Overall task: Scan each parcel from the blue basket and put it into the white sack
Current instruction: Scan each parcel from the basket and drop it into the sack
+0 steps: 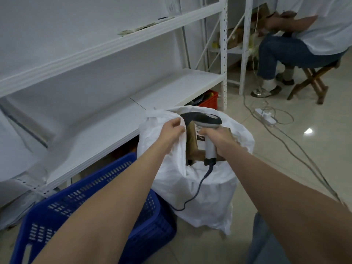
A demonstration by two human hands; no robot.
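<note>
Forearms: yr L forearm (106, 216) & R forearm (285, 197) fill the near edge, both bare, both reaching away twd the sack.
Basket: blue basket (99, 189) sits near-left on the floor, under yr L forearm, right beside the sack. Yr arm hides most of its inside, so can't tell what's in it.
L hand: yr L hand (172, 130) pinches the rim of the white sack (200, 191) at the left of its mouth, thumb & fingers curled on the fabric, holding that edge up.
R hand: yr R hand (219, 138) is over the sack mouth, fingers wrapped tight round the handle of the scanner (205, 121).
Scanner: grey & black handheld unit, head on the far side of yr fist. Its dark cable (198, 189) drops from the handle base down the sack's front.
Parcel: brown parcel (192, 147) w/ a label reading "060" stands in the sack mouth, just behind the scanner handle & touching yr R hand. Can't tell if yr fingers hold it too.
Sack: on the floor at centre, mouth open, in front of the shelving.
Shelving: white metal shelving (114, 46) runs along the left & far side, w/ a few flat papers on an upper shelf.
Crate: red crate (210, 101) under the low shelf, just beyond the sack.
Far right: seated person (314, 25) on a wooden folding stool (314, 73), hands at another rack.
Floor: pale tiles; white power strip (265, 116) w/ loose cables lies right of the sack, apart from it.
</note>
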